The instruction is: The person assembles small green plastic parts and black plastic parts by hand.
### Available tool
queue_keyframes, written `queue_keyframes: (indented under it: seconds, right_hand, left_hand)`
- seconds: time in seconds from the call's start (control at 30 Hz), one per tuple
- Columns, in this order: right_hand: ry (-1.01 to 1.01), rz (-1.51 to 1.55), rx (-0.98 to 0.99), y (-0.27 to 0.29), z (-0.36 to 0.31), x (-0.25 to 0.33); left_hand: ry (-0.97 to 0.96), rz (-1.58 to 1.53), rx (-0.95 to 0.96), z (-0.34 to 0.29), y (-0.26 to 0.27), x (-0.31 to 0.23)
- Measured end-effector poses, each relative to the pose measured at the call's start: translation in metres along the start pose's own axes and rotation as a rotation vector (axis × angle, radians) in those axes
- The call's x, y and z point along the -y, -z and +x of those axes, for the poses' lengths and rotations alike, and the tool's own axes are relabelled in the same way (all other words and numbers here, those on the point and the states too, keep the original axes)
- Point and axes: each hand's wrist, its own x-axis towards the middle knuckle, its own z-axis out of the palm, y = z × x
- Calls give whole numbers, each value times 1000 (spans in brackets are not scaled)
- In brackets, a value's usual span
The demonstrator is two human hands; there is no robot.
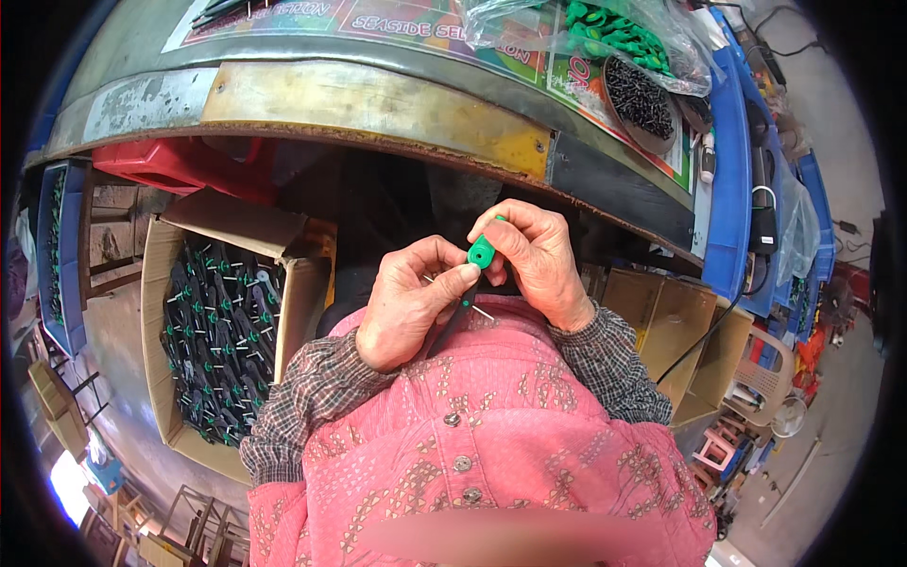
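Far left: a blue tray (71, 326) holding dark and green parts stands below the end of the counter (142, 71). Next, an open cardboard box (154, 378), filled with black pieces (222, 345) bearing green spots and pale pins; a red plastic object (179, 163) sits beyond it, under the counter edge. Centre: left hand's grip (411, 298) is closed, thumb and forefinger pinching the lower end of a green piece (481, 252). A dark strip (446, 329) emerges beneath these fingers, with a thin pale pin (484, 313) beside it; cannot tell whether strip and green piece are joined. Green piece is raised in front of the person's pink garment (501, 378), round hole visible. Right hand's grip (540, 253) pinches its upper end. Further right, on the counter: a clear bag (515, 24) of green pieces, then a round tub (652, 145) of small dark parts. Below these, a second cardboard box (661, 307); beside the counter, a blue bin (730, 180).
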Motion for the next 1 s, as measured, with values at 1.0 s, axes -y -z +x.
queue_keyframes:
  seconds: [1.0]
  right_hand:
    - [699,-1400,-662,89,30,72]
  left_hand:
    - [-360,244,-155,9,-18,-54]
